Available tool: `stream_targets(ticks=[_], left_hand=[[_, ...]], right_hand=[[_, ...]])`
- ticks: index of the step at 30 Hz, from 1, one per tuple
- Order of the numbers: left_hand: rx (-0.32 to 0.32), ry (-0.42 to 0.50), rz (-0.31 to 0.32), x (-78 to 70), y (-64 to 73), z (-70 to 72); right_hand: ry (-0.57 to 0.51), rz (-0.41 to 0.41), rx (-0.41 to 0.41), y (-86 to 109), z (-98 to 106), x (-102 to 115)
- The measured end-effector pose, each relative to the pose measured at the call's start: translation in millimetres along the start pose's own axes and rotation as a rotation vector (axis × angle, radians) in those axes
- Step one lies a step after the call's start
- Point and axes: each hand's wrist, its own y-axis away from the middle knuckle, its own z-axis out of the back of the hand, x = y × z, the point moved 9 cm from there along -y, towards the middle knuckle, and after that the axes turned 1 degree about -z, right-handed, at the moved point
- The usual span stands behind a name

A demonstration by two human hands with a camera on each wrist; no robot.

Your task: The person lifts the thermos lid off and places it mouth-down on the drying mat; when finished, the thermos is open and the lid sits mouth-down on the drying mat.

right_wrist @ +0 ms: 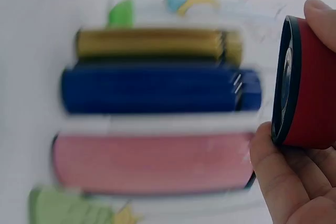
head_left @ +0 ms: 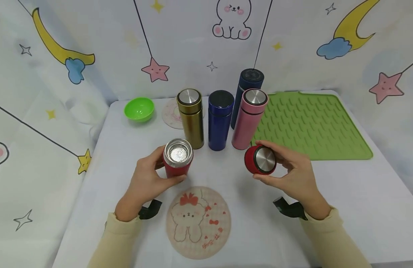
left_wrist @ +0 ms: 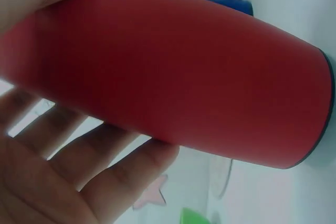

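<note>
My left hand [head_left: 151, 176] grips a red thermos [left_wrist: 173, 72] around its side. Its top is uncovered, showing a silver rim and a perforated metal strainer [head_left: 178, 154] inside. In the left wrist view the thermos's lower end has a dark edge. My right hand [head_left: 295, 171] holds the red lid [right_wrist: 317, 87] between thumb and fingers, tilted so its silver disc [head_left: 265, 160] faces the head camera. Lid and thermos are well apart, left and right of the table's middle. Beyond them stand a gold thermos [head_left: 192, 123], a blue one [head_left: 219, 123] and a pink one [head_left: 249, 123].
A navy thermos [head_left: 241, 87] stands behind the pink one. At the back left sits a green bowl [head_left: 139, 109], beside a round pink mat [head_left: 171, 113]. A green textured mat [head_left: 313, 124] covers the back right. Nearest me lies a round bear-print mat [head_left: 198, 223].
</note>
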Motion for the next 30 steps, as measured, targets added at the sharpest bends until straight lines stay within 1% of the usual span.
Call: stream_targets(ticks=[5,8,11,13,16,18,21,23,27,30], left_hand=[[-0.107,-0.060,0.137,25.0,10.6,26.1],[-0.154,-0.078,0.203,37.9,16.7,40.5],[-0.215,-0.088,0.257,48.9,24.0,55.4],[-0.256,-0.098,0.286,54.5,29.6,65.2],[-0.314,-0.107,0.334,63.6,39.0,79.8],[-0.346,-0.109,0.364,68.1,44.7,88.6],[-0.389,-0.111,0.405,74.7,51.9,101.0],[-0.420,-0.114,0.420,77.5,55.9,108.7],[-0.474,-0.114,0.425,84.5,62.7,120.9],[-0.509,-0.090,0.425,88.7,66.8,127.5]], right_hand=[[0.149,-0.121,-0.085,13.3,31,-40],[0.216,-0.218,-0.139,19.1,54,-69],[0.291,-0.354,-0.176,28.7,82,-101],[0.335,-0.449,-0.192,38.6,102,-124],[0.390,-0.561,-0.216,55.7,131,-152],[0.399,-0.621,-0.243,66.3,148,-166],[0.415,-0.670,-0.276,76.8,170,-180],[0.432,-0.680,-0.292,79.9,181,-186],[0.501,-0.709,-0.310,84.2,202,-197],[0.544,-0.742,-0.308,88.6,217,-206]])
